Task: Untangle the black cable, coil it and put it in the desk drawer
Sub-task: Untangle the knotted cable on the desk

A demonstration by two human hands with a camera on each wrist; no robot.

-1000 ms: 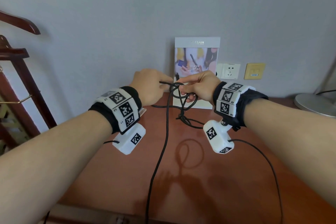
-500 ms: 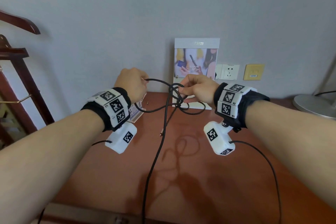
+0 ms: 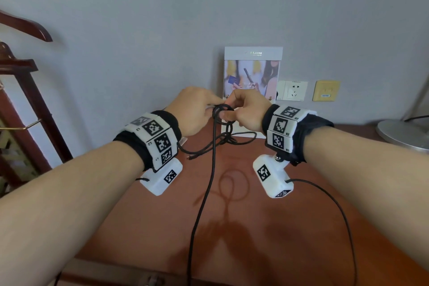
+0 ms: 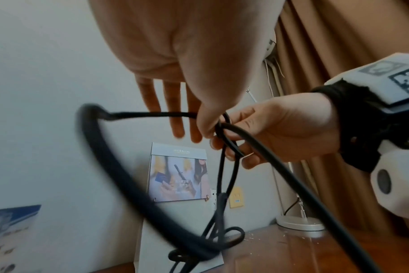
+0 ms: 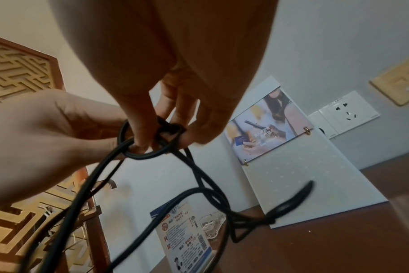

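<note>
The task was at its untangling stage. The black cable [image 3: 210,169] was held up above the back half of the desk [image 3: 232,227], near the wall, with a small loop at the top and a knotted bunch of strands hanging just below it, close over the wood. 1 long strand ran down from the loop past the desk's front edge. The right hand [image 3: 248,111] pinched the loop between thumb and fingers; the right wrist view showed the loop round its thumb. The left hand [image 3: 192,111] pinched a strand at the same loop with thumb and forefinger, its other fingers straight. Judged from this, the knot was not yet freed, no coil had been made, and the drawer step lay ahead; a pale strip under the front edge might be the drawer, though that could not be told.

Compared with 0.5 s ago, the left hand had come back in from the left and met the right hand at the loop, and the arc of cable between them had closed up.
</note>
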